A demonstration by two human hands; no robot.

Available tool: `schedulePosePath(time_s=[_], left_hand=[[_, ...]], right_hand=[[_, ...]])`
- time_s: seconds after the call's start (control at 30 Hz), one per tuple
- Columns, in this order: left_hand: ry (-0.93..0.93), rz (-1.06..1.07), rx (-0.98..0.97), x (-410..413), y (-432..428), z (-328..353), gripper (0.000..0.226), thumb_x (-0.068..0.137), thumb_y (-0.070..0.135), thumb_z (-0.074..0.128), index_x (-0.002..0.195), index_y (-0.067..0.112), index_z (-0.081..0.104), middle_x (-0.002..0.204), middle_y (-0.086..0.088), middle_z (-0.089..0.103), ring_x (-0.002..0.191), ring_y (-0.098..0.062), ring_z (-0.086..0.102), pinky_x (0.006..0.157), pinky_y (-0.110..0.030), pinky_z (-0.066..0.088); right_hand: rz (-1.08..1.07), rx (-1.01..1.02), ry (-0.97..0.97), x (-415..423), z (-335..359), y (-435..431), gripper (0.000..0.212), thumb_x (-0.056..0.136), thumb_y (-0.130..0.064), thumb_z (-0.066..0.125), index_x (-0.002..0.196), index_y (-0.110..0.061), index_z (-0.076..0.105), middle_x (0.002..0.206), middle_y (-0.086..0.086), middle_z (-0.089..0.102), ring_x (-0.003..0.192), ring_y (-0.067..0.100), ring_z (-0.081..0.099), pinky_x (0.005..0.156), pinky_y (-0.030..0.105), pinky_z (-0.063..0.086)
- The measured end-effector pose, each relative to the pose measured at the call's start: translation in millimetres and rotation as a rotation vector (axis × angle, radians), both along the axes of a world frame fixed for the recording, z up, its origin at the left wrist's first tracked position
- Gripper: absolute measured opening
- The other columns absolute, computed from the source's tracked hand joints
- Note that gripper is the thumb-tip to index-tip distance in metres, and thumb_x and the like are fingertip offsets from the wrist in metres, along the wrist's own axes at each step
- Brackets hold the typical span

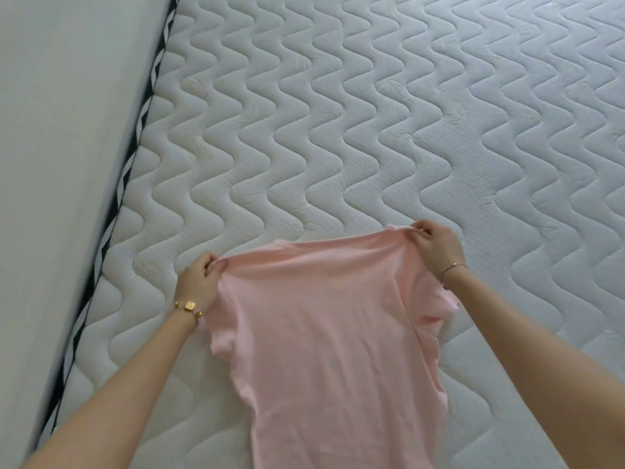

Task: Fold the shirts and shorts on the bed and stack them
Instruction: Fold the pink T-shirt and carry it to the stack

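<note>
Pink shirt [324, 333] held up over the bed [372, 113].
Left hand [198, 282] and right hand [436, 247] each pinch a top corner; the light, limp cloth sags between and hangs below them.

Gold bracelet [188, 306] left, thin bracelet [452, 268] right

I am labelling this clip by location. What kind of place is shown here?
Probably a bedroom: a bare quilted mattress lies beside a plain white wall, and the left hand and right hand hold a pink shirt over it.
</note>
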State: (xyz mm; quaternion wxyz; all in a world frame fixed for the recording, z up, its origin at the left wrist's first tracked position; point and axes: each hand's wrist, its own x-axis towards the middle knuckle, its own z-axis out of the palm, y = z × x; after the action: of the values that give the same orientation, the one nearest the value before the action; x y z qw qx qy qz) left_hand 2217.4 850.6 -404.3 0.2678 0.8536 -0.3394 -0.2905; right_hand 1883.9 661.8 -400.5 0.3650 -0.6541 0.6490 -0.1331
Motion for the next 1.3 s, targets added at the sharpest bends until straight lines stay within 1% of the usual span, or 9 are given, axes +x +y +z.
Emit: schedulePosePath(time_s=[0.37,0.53,0.6,0.7,0.8,1.0,1.1,1.2,1.3], left_hand=[[-0.100,-0.067,0.138,0.5,-43.2,-13.6,0.022,0.090,0.027,0.054,0.104,0.010,0.059,0.103,-0.010,0.063,0.094,-0.029,0.055,0.080,-0.037,0.043],[-0.583,-0.402,0.024,-28.4,-18.7,1.5,0.040,0.082,0.013,0.064,0.120,0.000,0.056,0.112,-0.023,0.059,0.103,-0.042,0.054,0.087,-0.049,0.043],[-0.602,-0.538,-0.074,-53.6,-19.4,5.9,0.039,0.082,0.020,0.056,0.116,0.001,0.058,0.104,-0.020,0.063,0.095,-0.038,0.060,0.082,-0.046,0.048],[-0.568,-0.747,-0.090,-103.1,-30.2,10.9,0.049,0.078,0.035,0.040,0.114,0.008,0.060,0.104,-0.010,0.065,0.096,-0.029,0.060,0.076,-0.036,0.051],[-0.567,-0.900,-0.050,-148.9,-42.4,3.2,0.053,0.077,0.041,0.042,0.115,0.011,0.062,0.112,-0.006,0.065,0.103,-0.024,0.062,0.083,-0.036,0.052],[-0.551,-0.982,0.084,-187.2,-58.1,-22.7,0.072,0.075,0.046,0.063,0.134,0.008,0.048,0.136,-0.008,0.051,0.127,-0.026,0.048,0.103,-0.050,0.036],[-0.588,-0.972,0.093,-188.0,-60.3,-28.7,0.077,0.070,0.048,0.071,0.132,0.008,0.050,0.137,-0.008,0.051,0.126,-0.027,0.049,0.102,-0.053,0.036],[-0.645,-0.969,0.107,-190.7,-59.2,-32.5,0.073,0.073,0.058,0.052,0.128,0.011,0.054,0.134,-0.008,0.054,0.123,-0.026,0.052,0.097,-0.055,0.039],[-0.673,-0.967,0.131,-192.6,-58.7,-36.2,0.076,0.076,0.062,0.033,0.130,0.012,0.053,0.134,-0.006,0.054,0.123,-0.023,0.049,0.097,-0.055,0.040]], right_hand=[[-0.013,0.106,-0.024,-28.1,-12.8,-4.7,0.013,0.090,-0.030,0.058,0.091,-0.019,0.065,0.086,0.000,0.062,0.082,0.016,0.053,0.061,0.019,0.037],[-0.071,0.224,-0.119,-69.9,-7.5,17.1,0.013,0.088,-0.033,0.061,0.085,-0.021,0.066,0.083,-0.004,0.065,0.081,0.016,0.057,0.076,0.033,0.044],[-0.101,0.288,-0.202,-79.0,-3.8,27.3,0.007,0.087,-0.026,0.064,0.083,-0.022,0.066,0.082,-0.005,0.065,0.079,0.015,0.057,0.075,0.032,0.046],[-0.116,0.305,-0.217,-86.1,-1.3,39.9,0.003,0.085,-0.020,0.067,0.087,-0.018,0.067,0.081,-0.006,0.064,0.075,0.009,0.056,0.065,0.015,0.045],[-0.172,0.318,-0.261,-92.3,-2.9,48.7,0.013,0.083,-0.018,0.069,0.095,-0.012,0.069,0.084,-0.002,0.066,0.072,0.005,0.057,0.057,0.005,0.044],[-0.175,0.332,-0.201,-103.6,-9.8,54.1,0.006,0.083,-0.014,0.067,0.077,-0.014,0.068,0.069,0.001,0.063,0.066,0.013,0.055,0.065,0.026,0.046],[-0.394,0.306,-0.403,-108.9,-10.4,45.3,0.011,0.089,-0.010,0.059,0.078,-0.010,0.060,0.073,0.005,0.058,0.070,0.018,0.056,0.063,0.027,0.053],[-0.537,0.254,-0.509,-117.9,-9.1,34.0,0.006,0.092,-0.008,0.055,0.086,-0.007,0.055,0.078,0.005,0.052,0.072,0.015,0.055,0.053,0.022,0.057],[-0.470,0.174,-0.365,-127.8,-20.4,25.1,0.010,0.089,-0.011,0.058,0.080,-0.014,0.057,0.076,0.004,0.056,0.076,0.022,0.057,0.062,0.035,0.055]])
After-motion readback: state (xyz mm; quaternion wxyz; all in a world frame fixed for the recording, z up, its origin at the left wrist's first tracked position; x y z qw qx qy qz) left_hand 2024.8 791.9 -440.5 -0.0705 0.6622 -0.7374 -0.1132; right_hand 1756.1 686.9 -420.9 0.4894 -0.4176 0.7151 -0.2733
